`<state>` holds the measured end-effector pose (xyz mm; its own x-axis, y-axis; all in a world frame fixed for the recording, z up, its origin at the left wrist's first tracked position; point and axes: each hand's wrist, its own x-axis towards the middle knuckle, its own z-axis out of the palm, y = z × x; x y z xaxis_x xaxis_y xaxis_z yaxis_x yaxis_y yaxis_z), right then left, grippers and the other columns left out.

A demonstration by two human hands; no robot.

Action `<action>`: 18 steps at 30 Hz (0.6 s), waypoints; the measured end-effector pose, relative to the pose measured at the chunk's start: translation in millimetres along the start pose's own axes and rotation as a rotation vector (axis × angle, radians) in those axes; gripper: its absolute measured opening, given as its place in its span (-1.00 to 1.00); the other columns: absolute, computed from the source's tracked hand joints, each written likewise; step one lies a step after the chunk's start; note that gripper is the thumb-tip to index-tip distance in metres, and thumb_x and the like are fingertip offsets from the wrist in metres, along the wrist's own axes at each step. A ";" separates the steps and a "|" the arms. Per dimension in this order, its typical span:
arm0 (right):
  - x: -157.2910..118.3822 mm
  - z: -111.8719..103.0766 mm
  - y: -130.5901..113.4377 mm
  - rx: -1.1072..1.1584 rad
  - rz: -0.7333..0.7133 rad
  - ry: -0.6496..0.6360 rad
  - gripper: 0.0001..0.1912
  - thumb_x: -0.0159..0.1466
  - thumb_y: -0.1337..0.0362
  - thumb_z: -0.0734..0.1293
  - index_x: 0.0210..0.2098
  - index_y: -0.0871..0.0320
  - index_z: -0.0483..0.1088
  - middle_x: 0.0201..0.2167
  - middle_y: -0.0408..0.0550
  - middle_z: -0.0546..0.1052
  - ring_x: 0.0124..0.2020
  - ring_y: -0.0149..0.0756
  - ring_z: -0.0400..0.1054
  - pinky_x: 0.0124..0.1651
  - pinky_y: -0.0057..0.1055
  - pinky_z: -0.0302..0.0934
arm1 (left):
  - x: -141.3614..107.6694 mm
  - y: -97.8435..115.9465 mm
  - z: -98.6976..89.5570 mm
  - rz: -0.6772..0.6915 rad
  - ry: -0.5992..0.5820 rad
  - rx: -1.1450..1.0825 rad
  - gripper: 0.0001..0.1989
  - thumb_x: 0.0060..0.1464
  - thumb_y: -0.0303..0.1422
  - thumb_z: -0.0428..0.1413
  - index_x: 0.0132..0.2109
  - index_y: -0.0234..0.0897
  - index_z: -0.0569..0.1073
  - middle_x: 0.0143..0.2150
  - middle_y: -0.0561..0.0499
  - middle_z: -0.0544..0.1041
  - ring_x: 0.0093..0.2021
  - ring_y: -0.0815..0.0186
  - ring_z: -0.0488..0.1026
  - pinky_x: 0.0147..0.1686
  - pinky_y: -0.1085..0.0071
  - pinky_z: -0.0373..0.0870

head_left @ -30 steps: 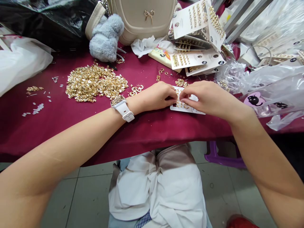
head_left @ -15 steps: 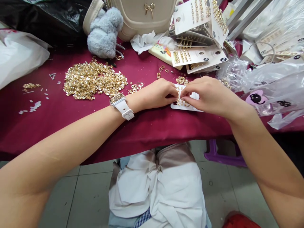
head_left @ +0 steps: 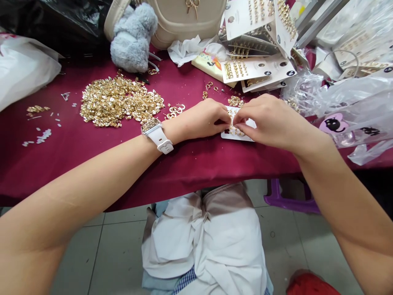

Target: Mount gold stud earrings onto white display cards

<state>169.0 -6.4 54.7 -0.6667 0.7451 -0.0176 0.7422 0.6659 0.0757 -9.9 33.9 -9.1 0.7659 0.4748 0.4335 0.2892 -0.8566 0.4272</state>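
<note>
Gold earrings (head_left: pixel 233 130) on a white rectangular backing card (head_left: pixel 226 137) are what my feed shows pinched between both hands. The fingertips (head_left: pixel 237 121) of my right hand (head_left: pixel 270 121) and those of my left hand (head_left: pixel 205 119) curl closed and nearly meet over the card, though which piece each one grips is hidden. The card lies flat on a maroon tablecloth (head_left: pixel 92 172), with a small gold clump (head_left: pixel 235 101) just beyond it. Past my white-strapped wristwatch (head_left: pixel 156 135), a heaped pile of loose gold earring parts (head_left: pixel 119 102) spreads across the cloth. Farther up, stacked white cards of gold earrings (head_left: pixel 258 69) sit beside a crumpled clear plastic bag (head_left: pixel 353 110), a grey plush toy (head_left: pixel 132 41) and a beige handbag (head_left: pixel 187 20).
</note>
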 end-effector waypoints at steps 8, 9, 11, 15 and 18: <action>-1.5 1.3 2.9 0.012 -0.051 0.032 -0.79 0.24 0.37 0.21 -0.37 0.18 0.49 -0.43 0.00 0.55 -0.35 -0.22 0.42 -0.25 -0.32 0.15 | -1.0 0.1 -1.4 0.033 0.009 0.006 -0.79 0.10 -0.46 0.05 -0.35 -0.26 0.59 -0.40 0.02 0.58 -0.47 0.44 0.44 -0.35 0.48 0.31; -2.0 1.5 3.1 0.002 -0.047 0.032 -0.79 0.25 0.37 0.21 -0.37 0.19 0.49 -0.42 0.01 0.55 -0.34 -0.20 0.42 -0.25 -0.32 0.15 | -1.1 -0.1 -1.4 0.035 0.013 0.006 -0.79 0.11 -0.45 0.05 -0.35 -0.27 0.59 -0.40 0.02 0.58 -0.46 0.43 0.44 -0.35 0.48 0.31; -3.2 2.2 4.2 -0.006 -0.045 0.034 -0.79 0.26 0.36 0.21 -0.36 0.19 0.48 -0.41 0.02 0.55 -0.33 -0.19 0.43 -0.24 -0.31 0.15 | -1.2 -0.1 -1.4 0.039 0.016 0.006 -0.79 0.12 -0.45 0.04 -0.34 -0.27 0.59 -0.39 0.01 0.58 -0.45 0.43 0.45 -0.35 0.48 0.31; -5.5 5.0 8.8 0.035 -0.061 0.043 -0.80 0.28 0.33 0.20 -0.32 0.17 0.47 -0.40 0.00 0.56 -0.31 -0.19 0.44 -0.24 -0.31 0.15 | -1.5 0.7 -1.9 0.037 0.003 0.007 -0.78 0.13 -0.46 0.04 -0.35 -0.27 0.58 -0.39 0.01 0.58 -0.42 0.42 0.47 -0.34 0.49 0.32; -5.6 6.7 11.6 0.047 -0.063 0.041 -0.77 0.30 0.31 0.18 -0.31 0.18 0.47 -0.38 0.02 0.56 -0.29 -0.18 0.44 -0.24 -0.30 0.16 | -1.7 0.6 -1.8 0.027 0.005 0.002 -0.78 0.14 -0.45 0.04 -0.36 -0.26 0.58 -0.39 0.03 0.58 -0.43 0.43 0.47 -0.34 0.49 0.33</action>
<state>181.7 -2.6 49.0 -0.7136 0.7002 0.0196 0.7005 0.7131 0.0286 -12.0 32.9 -8.1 0.7708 0.4521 0.4488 0.2692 -0.8697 0.4137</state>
